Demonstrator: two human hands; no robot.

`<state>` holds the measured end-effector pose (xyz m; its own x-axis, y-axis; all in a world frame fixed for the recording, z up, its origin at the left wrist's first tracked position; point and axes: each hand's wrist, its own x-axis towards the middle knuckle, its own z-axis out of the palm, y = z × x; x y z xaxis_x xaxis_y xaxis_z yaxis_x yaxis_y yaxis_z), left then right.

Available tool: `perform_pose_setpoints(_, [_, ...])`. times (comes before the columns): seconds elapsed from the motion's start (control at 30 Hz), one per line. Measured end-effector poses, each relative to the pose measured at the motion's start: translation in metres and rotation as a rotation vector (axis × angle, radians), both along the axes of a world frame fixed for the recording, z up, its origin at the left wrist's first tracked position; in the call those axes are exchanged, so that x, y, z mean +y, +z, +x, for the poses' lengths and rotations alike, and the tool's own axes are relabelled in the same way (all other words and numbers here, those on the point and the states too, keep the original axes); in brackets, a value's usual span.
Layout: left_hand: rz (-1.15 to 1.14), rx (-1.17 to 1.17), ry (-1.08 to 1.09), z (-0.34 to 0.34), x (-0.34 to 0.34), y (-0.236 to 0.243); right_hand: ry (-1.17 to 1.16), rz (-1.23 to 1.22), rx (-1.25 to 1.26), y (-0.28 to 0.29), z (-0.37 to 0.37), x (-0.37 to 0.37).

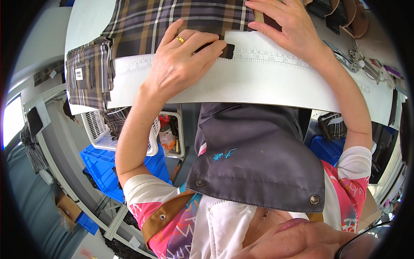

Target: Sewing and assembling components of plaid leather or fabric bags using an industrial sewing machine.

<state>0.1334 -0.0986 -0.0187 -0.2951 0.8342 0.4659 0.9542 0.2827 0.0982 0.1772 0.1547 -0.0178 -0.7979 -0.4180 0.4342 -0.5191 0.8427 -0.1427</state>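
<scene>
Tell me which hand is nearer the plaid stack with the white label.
Left. The left hand is to the right of the plaid stack; the right hand is farther right.

1 L hand [183, 62] w/ 1 ring [180, 39], 1 R hand [289, 28], 1 wht label [78, 74] far left, 1 apron [258, 159] near w/ 2 edge snaps [314, 200].

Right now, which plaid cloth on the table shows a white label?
The folded pile at the left end of the table bears the white label; the spread cloth beside it shows none.

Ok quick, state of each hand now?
Left hand: partly curled at the plaid fabric; grip can't be told.
Right hand: open, spread near the fabric's edge.
</scene>
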Motion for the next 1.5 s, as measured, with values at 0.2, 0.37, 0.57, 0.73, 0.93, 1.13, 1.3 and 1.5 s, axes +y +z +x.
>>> perform_pose_setpoints(0.2, [0.021,0.011,-0.022,-0.004,0.003,-0.002,0.002,-0.021,0.01,-0.003,-0.001,0.001])
perform_pose_setpoints(0.37, [0.052,-0.028,-0.074,-0.006,0.014,0.001,0.003,-0.028,0.011,-0.002,-0.001,0.0])
perform_pose_setpoints(0.57, [0.083,0.089,-0.096,-0.013,0.029,-0.005,0.01,-0.006,0.049,-0.004,-0.002,0.0])
perform_pose_setpoints(0.73, [-0.002,0.005,-0.055,-0.014,0.038,0.001,-0.008,-0.019,0.024,-0.002,-0.001,0.0])
perform_pose_setpoints(0.93, [0.129,0.021,-0.163,-0.029,0.046,-0.001,-0.014,-0.013,0.024,-0.002,-0.001,0.001])
perform_pose_setpoints(1.13, [0.143,-0.255,-0.192,-0.033,0.041,-0.009,-0.025,-0.005,0.047,-0.002,-0.002,0.0])
perform_pose_setpoints(1.3, [0.134,-0.3,-0.202,-0.033,0.042,-0.007,-0.027,0.024,0.036,-0.002,-0.001,0.003])
perform_pose_setpoints(1.5, [0.143,-0.291,-0.212,-0.036,0.043,-0.008,-0.024,0.015,0.032,-0.002,-0.002,0.003])
